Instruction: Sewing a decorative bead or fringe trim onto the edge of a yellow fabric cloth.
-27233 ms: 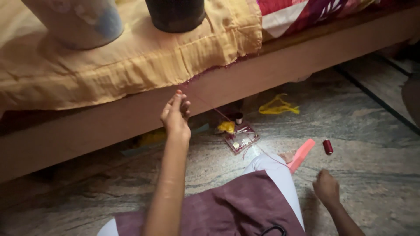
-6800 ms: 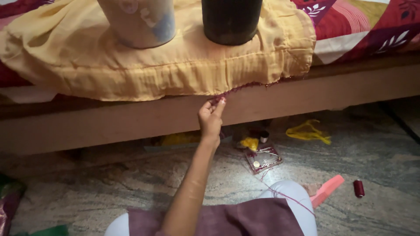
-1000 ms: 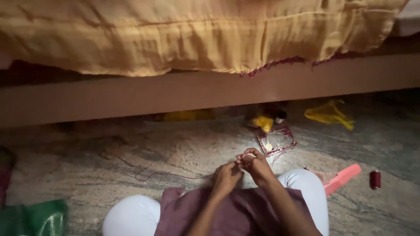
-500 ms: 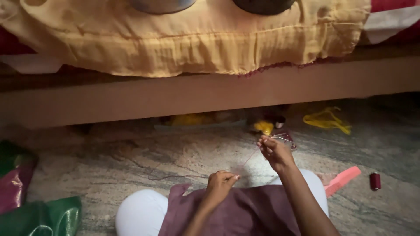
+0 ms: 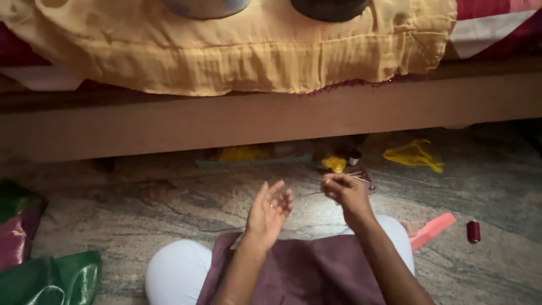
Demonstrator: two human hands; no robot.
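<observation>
Right hand [image 5: 345,192] pinched on thin needle [image 5: 314,194]; left hand [image 5: 270,210] open, empty.

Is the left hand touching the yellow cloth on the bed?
No, the left hand is open above the floor, well below the yellow cloth.

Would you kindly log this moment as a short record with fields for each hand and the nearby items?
left hand: open, fingers spread, holding nothing
right hand: fingertips pinched on a thin thread
lap: purple cloth
floor, right: pink comb, dark red spool
floor, left: green fabric
bed edge: yellow cloth
</observation>
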